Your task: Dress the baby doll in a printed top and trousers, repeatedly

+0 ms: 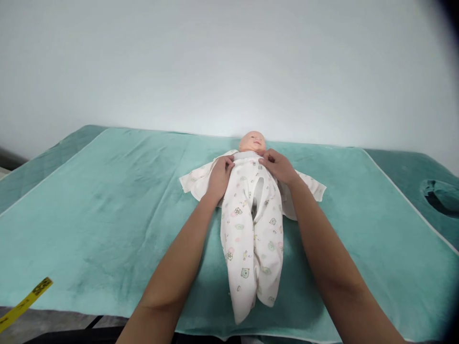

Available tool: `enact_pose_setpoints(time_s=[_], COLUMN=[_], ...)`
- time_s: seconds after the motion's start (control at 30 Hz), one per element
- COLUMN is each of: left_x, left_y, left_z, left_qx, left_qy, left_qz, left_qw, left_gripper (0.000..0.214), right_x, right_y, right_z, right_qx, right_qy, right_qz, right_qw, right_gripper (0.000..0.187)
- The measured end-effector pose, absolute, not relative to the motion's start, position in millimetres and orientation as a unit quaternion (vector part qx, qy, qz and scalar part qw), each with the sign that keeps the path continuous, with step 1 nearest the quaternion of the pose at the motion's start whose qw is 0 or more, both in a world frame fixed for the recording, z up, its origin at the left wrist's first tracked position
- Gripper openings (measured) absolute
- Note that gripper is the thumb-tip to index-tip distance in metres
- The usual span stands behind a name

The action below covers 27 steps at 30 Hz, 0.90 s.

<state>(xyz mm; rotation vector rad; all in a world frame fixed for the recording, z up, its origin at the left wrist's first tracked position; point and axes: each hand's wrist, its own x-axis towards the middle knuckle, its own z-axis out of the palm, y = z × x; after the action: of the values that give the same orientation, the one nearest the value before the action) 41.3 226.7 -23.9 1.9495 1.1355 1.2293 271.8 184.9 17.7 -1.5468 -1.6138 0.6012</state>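
Note:
A baby doll [253, 141] lies on its back in the middle of a teal towel [118, 210], head toward the wall. It wears white printed trousers [253, 239] and a white printed top [195, 180] spread open to both sides. My left hand [219, 175] pinches the trousers' grey waistband [247, 155] at the doll's chest on the left side. My right hand [278, 166] grips the same waistband on the right side. Both hands have the fingers closed on the fabric.
The towel covers a darker teal padded table [405, 165] with a face hole [441, 196] at the right. A plain white wall [229, 67] stands behind. A strip of yellow tape [25, 302] shows at the lower left by the table's front edge.

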Motion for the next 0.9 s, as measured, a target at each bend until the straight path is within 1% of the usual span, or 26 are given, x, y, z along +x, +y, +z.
enact_pose_setpoints(time_s=[0.13,0.23,0.33,0.4,0.5,0.57,0.67,0.73,0.8,0.83,0.9], left_x=[49,50,45,40,32,25,8,-7,-20,-24,-27], left_y=[234,237,232,222,195,168,112,68,22,1,-36], left_z=[-25,-28,-31,-31,-29,-25,-25,-31,-42,-47,-56], left_qx=[0.726,0.738,0.745,0.737,0.699,0.673,0.652,0.660,0.693,0.711,0.751], left_qy=[0.510,0.522,0.486,0.455,0.455,0.474,0.493,0.492,0.465,0.446,0.415], left_qz=[0.424,0.404,0.429,0.464,0.504,0.514,0.508,0.486,0.449,0.435,0.412], left_qw=[0.181,0.142,0.158,0.187,0.224,0.242,0.271,0.295,0.320,0.326,0.306], left_gripper=[0.003,0.006,0.009,0.011,0.010,0.009,0.009,0.010,0.012,0.014,0.026], right_x=[264,260,257,255,248,242,228,217,205,199,187], right_y=[197,199,185,167,128,94,27,-22,-66,-84,-108], right_z=[15,4,-15,-27,-36,-37,-35,-36,-39,-40,-42], right_qx=[-0.683,-0.679,-0.636,-0.613,-0.607,-0.611,-0.604,-0.574,-0.541,-0.538,-0.558], right_qy=[-0.579,-0.550,-0.530,-0.515,-0.492,-0.490,-0.539,-0.609,-0.673,-0.691,-0.701], right_qz=[0.180,0.184,0.200,0.198,0.176,0.146,0.133,0.177,0.222,0.224,0.197], right_qw=[0.407,0.451,0.524,0.566,0.599,0.604,0.572,0.517,0.453,0.427,0.397], right_gripper=[0.025,0.024,0.024,0.030,0.039,0.039,0.026,0.018,0.022,0.026,0.025])
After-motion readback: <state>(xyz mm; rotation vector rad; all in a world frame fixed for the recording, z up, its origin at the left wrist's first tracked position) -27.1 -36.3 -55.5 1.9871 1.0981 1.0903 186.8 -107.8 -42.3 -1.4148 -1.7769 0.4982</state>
